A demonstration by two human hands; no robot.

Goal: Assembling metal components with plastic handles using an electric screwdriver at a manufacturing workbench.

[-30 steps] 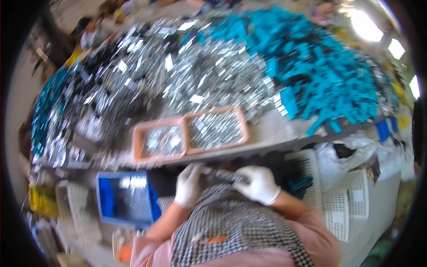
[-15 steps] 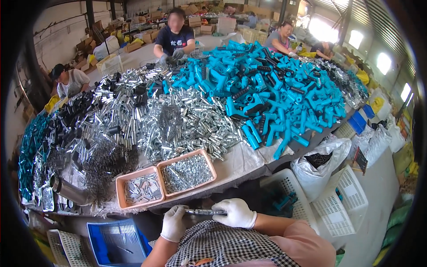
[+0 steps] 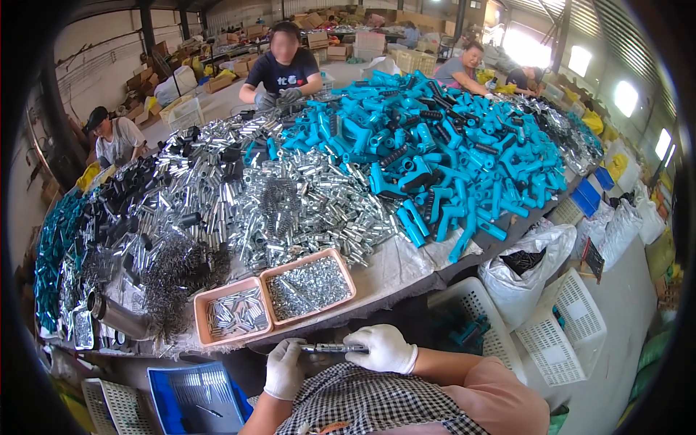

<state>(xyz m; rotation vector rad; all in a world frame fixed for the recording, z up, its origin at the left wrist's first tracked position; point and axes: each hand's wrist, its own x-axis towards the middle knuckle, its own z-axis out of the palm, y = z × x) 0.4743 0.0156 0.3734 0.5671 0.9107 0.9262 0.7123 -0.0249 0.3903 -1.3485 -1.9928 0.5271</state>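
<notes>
In front of my checked apron I hold a slim silver metal shaft assembly level between both gloved hands. The fingers of my left hand pinch its left end. My right hand wraps around the other end, hiding that part. Just beyond the hands, at the table edge, stand two pink trays. The left tray holds short metal pins, and the right tray is full of tiny shiny metal parts.
Behind the trays lie heaps of silver metal parts, dark springs and teal plastic housings. A blue bin is low left. White crates and a sack stand right. Several people work around the table.
The view has shifted slightly. Both hands keep their grip on the shaft assembly, almost in the same place. Across the table, the person at the right has shifted posture.
</notes>
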